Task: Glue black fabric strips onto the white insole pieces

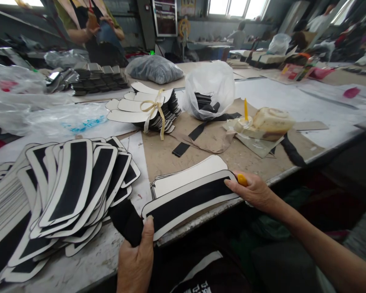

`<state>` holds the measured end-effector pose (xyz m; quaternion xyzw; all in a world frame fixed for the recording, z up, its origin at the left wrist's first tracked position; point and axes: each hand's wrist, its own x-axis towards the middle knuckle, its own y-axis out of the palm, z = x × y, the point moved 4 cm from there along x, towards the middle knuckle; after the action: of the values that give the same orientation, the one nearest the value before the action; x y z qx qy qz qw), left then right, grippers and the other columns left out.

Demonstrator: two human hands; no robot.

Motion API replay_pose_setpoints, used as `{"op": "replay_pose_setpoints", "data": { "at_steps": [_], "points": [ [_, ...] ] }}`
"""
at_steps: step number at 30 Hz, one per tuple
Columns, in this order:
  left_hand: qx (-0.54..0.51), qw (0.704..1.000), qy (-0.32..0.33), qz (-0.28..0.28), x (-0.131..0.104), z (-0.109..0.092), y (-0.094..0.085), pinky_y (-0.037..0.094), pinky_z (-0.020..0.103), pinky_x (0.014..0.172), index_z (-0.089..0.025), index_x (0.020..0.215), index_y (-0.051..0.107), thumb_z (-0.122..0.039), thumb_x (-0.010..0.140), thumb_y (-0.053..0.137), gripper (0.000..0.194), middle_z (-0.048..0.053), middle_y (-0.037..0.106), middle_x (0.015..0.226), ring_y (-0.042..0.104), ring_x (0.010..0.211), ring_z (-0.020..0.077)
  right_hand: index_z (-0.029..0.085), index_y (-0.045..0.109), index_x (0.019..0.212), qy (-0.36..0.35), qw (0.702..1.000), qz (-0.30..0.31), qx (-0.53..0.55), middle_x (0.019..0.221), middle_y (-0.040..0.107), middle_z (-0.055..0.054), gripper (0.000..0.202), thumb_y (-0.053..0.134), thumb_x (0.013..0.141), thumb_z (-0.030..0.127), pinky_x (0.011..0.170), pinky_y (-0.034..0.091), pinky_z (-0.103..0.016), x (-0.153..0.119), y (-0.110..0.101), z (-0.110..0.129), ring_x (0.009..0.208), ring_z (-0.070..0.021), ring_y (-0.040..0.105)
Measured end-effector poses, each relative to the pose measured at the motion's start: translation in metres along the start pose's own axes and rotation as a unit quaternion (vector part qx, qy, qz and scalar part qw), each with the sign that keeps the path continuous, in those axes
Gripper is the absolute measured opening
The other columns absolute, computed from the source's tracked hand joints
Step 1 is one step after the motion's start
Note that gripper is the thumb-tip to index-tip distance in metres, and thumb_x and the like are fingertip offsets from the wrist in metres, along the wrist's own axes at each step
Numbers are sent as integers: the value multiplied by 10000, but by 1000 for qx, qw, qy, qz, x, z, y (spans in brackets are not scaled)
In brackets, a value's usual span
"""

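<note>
At the near edge of the long table (293, 110), the left hand (137, 260) pinches a black strip (183, 201) against a white panel (189, 195). The right hand (253, 191) presses the panel's far end, fingers closed round a yellow tool (242, 180). Finished panels (67, 191) fan out at left; bags and a co-worker (91, 24) crowd the workshop behind.

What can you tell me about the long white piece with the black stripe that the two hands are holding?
The white piece is a long, flat, slightly curved panel with rounded corners and a wide black strip along its middle. It looks like thin leather or foam. It lies at the table's front edge, on a small stack of similar pieces. The left hand pinches its near end; the right hand, holding something yellow, presses the far end.
</note>
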<state>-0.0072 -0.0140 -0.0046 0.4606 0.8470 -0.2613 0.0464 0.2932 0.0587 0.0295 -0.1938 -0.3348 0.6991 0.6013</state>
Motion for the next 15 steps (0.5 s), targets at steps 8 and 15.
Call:
{"op": "replay_pose_setpoints", "data": {
  "at_steps": [8, 15],
  "points": [
    [31, 999, -33, -23, -1, -5, 0, 484, 406, 851, -185, 744, 630, -567, 574, 621, 419, 114, 706, 860, 572, 1033, 354, 199, 423, 619, -3, 1000, -13, -15, 557, 387, 45, 323, 461, 874, 393, 509, 321, -228, 2, 5, -2, 508, -99, 383],
    [35, 997, -56, -27, 2, -1, -3, 474, 428, 831, -180, 694, 619, -556, 614, 626, 385, 118, 694, 781, 611, 926, 350, 204, 403, 625, 11, 1000, -7, 19, 563, 383, 44, 338, 428, 887, 415, 497, 313, -234, 5, 5, -5, 512, -105, 383]
  ]
}}
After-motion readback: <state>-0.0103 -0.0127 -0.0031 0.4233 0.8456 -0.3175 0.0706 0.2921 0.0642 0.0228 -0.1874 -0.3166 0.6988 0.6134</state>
